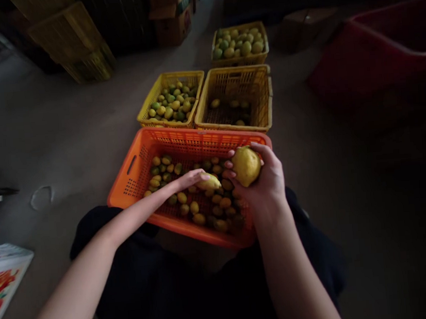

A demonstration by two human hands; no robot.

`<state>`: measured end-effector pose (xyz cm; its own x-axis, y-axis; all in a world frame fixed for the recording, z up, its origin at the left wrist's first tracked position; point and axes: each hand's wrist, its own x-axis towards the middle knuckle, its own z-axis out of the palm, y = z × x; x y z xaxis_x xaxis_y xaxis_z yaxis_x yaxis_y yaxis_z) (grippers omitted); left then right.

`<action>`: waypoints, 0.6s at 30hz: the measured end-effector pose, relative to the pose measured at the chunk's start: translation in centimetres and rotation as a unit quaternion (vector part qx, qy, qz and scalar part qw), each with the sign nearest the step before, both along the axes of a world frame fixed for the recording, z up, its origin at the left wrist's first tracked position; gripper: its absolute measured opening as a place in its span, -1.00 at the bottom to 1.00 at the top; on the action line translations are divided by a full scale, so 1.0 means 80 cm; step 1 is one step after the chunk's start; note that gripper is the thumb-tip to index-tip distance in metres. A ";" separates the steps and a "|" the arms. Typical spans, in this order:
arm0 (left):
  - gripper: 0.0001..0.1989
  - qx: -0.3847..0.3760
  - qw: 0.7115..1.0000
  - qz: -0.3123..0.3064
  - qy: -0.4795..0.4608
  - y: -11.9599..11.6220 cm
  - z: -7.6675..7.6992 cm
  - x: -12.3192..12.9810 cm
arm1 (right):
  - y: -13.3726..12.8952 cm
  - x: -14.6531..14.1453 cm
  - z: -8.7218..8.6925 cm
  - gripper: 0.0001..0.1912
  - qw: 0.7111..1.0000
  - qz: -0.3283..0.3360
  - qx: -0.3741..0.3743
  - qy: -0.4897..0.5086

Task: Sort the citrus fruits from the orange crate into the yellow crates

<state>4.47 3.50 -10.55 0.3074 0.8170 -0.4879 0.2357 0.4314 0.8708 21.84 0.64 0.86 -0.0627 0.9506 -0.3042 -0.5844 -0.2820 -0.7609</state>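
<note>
An orange crate (121,188) lies in front of me, with many small yellow and green fruits (198,219) on its bottom. My right hand (268,187), over the crate's right side, has its fingers wrapped round a large yellow fruit (246,166). Left of it, my left hand (190,179) holds a smaller yellow fruit (209,182) above the crate's middle; the thumb and the underside of the grip are hidden. The two fruits are apart from each other.
Behind the orange crate stand a yellow crate (143,116) full of fruit and another (232,125) with a few. A third filled crate (267,53) is farther back. Stacked crates (76,38) are at the left, a red container (352,67) at the right.
</note>
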 end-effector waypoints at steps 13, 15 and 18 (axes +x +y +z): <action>-0.69 -0.149 0.828 0.322 -0.434 -0.037 0.086 -0.046 | -0.007 -0.053 -0.022 -0.54 0.988 0.103 0.038 -0.110; -0.66 -0.146 0.829 0.311 -0.442 -0.037 0.093 -0.046 | -0.011 -0.053 -0.020 -0.49 0.984 0.127 0.052 -0.115; -0.67 -0.123 0.841 0.307 -0.427 -0.037 0.114 -0.041 | -0.014 -0.055 -0.016 -0.57 0.983 0.137 0.077 -0.096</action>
<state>1.16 0.52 -1.46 0.1876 0.8564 -0.4811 -0.7643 0.4349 0.4762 17.43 -0.50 -0.45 -0.2773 0.9418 -0.1900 -0.3434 -0.2819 -0.8959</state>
